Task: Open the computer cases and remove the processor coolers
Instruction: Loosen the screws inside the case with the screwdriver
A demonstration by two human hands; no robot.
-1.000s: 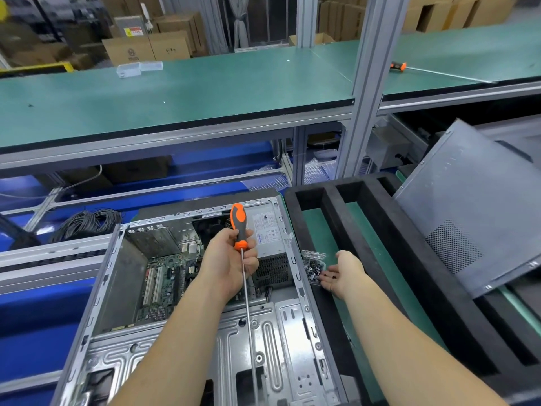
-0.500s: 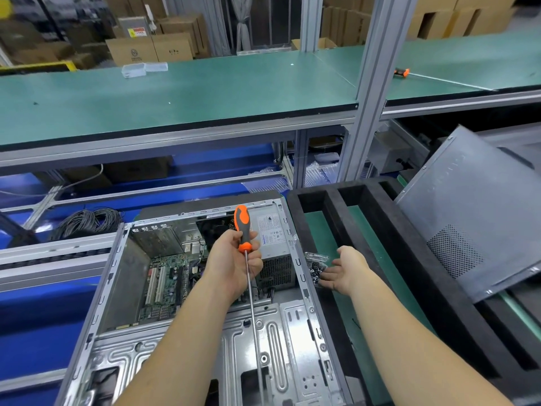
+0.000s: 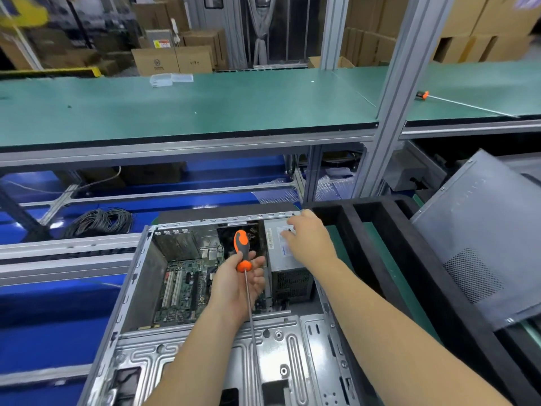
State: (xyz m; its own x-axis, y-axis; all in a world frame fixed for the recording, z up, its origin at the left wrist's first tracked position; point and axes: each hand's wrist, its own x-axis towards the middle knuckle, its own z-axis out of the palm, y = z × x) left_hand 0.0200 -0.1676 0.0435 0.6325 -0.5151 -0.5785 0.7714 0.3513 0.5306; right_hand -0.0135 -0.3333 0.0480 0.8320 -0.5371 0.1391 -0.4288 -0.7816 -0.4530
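Note:
An open computer case (image 3: 137, 291) lies on its side in front of me, its green motherboard (image 3: 187, 291) exposed. My left hand (image 3: 240, 285) hovers over the board and holds a long screwdriver (image 3: 242, 250) by its orange and grey handle, the shaft pointing back towards me. My right hand (image 3: 310, 238) reaches over the grey power supply (image 3: 288, 259) at the case's far right corner, its fingers spread and touching the top. The dark processor cooler (image 3: 227, 232) sits behind the screwdriver handle, partly hidden.
A black foam tray (image 3: 377, 230) with long compartments lies to the right of the case. A removed grey side panel (image 3: 483, 230) leans on it. A coil of black cable (image 3: 99, 222) lies at the left. A second screwdriver (image 3: 423, 95) rests on the green upper shelf (image 3: 205, 106).
My right hand left the small bag of screws in the foam tray and moved up and left onto the power supply. My left hand with the screwdriver stayed over the motherboard.

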